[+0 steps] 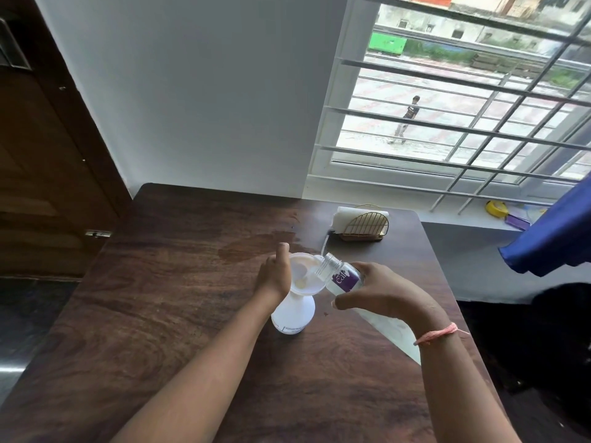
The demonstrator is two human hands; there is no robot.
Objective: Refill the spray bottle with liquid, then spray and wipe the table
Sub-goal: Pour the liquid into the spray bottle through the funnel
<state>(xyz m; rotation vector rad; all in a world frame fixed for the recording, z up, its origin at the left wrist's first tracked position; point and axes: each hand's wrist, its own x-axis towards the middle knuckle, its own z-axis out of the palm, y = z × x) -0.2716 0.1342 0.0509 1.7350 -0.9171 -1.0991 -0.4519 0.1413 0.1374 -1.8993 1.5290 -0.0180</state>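
Refill step under way. My left hand (274, 276) steadies the white plastic funnel (303, 276), fingers wrapped on its rim, seated in the white opaque spray bottle (292, 314) standing mid dark wooden table (160, 298). My right hand (380, 290) grips the clear uncapped bottle with purple label (342, 276), tilted mouth-down over the funnel. Next, I judge: slow pour, then right the bottle before overflow.

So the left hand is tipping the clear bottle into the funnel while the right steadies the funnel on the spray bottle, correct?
Hands are swapped. In the head view the right hand tips the clear bottle into the funnel, while the left hand steadies the funnel on the spray bottle.
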